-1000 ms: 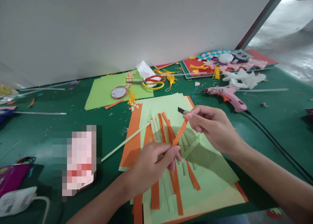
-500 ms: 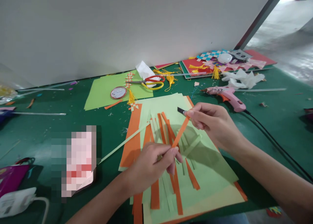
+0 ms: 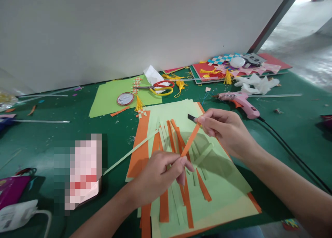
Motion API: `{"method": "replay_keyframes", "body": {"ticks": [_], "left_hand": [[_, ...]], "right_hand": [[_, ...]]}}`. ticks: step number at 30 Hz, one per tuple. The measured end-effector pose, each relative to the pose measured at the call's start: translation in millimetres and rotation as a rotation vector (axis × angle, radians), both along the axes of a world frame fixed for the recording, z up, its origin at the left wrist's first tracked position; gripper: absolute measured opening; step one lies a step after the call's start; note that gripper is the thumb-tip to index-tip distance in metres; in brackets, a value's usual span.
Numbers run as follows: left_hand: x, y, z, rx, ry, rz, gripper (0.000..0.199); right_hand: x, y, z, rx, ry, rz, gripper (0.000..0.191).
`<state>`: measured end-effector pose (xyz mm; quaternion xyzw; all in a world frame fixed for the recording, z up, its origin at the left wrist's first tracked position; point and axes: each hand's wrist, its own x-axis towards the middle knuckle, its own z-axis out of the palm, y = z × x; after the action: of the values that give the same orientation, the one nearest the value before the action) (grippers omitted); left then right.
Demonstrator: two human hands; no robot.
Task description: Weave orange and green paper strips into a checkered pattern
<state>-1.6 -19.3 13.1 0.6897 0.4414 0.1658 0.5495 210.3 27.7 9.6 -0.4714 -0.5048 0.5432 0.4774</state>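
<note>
Small print marks the white adapter (image 3: 19,215) at the lower left, too small to read, and whatever is on the purple box (image 3: 15,191) just behind it cannot be made out either. A pink shape (image 3: 84,168) near them is masked by coarse blocks, so any writing on it is hidden.

The table (image 3: 46,148) has a dark green top, specked with bits of paper and thread. A plain grey-white wall (image 3: 129,30) stands along its far edge, ending at the right in a dark slanting post (image 3: 275,20), with a pale, shiny floor (image 3: 303,44) beyond.

Above the middle of the pale green paper (image 3: 228,175), an orange strip (image 3: 191,139) slants between the two hands. The left hand (image 3: 162,175) pinches its lower end between thumb and forefinger, the other fingers curled. The right hand (image 3: 224,129) has thumb and fingertips pressed together on the upper end, with a short black blade (image 3: 191,117) jutting from the same grip. Loose orange and green strips lie under the hands.

Farther back, open scissors (image 3: 153,88) rest partly on a bright green sheet (image 3: 102,99), and a pink glue gun (image 3: 243,101) lies beyond the right hand
</note>
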Motion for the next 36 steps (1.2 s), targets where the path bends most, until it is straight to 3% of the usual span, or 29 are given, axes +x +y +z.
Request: {"method": "replay_keyframes", "body": {"ticks": [7,15,36], "left_hand": [[1.0,1.4,-1.3,-0.024,-0.004,0.030,0.042],[0.1,1.2,-0.5,0.010,0.023,-0.001,0.053],[0.2,4.7,-1.0,0.073,-0.038,0.013,0.049]], "right_hand": [[0.1,0.7,-0.1,-0.006,0.017,-0.016,0.026],[2.5,0.5,0.9,0.010,0.034,-0.008,0.023],[3.4,0.9,0.6,-0.001,0.045,-0.021,0.025]]}}
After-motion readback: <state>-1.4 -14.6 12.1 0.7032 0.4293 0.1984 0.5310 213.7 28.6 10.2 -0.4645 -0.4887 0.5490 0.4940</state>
